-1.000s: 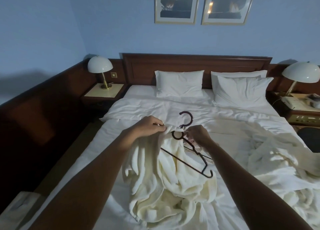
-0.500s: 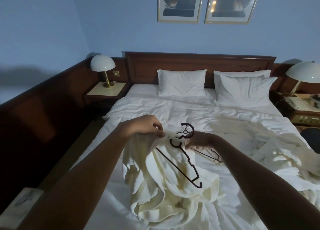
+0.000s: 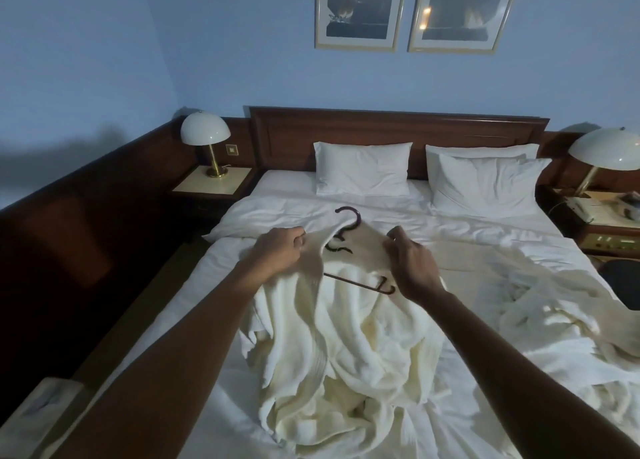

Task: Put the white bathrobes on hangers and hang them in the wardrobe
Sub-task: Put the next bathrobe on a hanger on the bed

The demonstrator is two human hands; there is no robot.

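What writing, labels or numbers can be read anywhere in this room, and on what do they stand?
None can be read.
Framed pictures on the wall: no legible caption, only dim images.
Telephone on the right bedside table: any markings too small and blurred.
Panel beneath it: faint lit marks, too blurred to read.
Bathrobe and hanger held by the left hand and right hand: no label visible.

Hotel bedroom: a double bed (image 3: 311, 188) with wooden headboard (image 3: 398, 129) is standing between matching bedside lamps (image 3: 205, 133), framed prints (image 3: 360, 10) hanging above, telephone (image 3: 585, 206) sitting at right.
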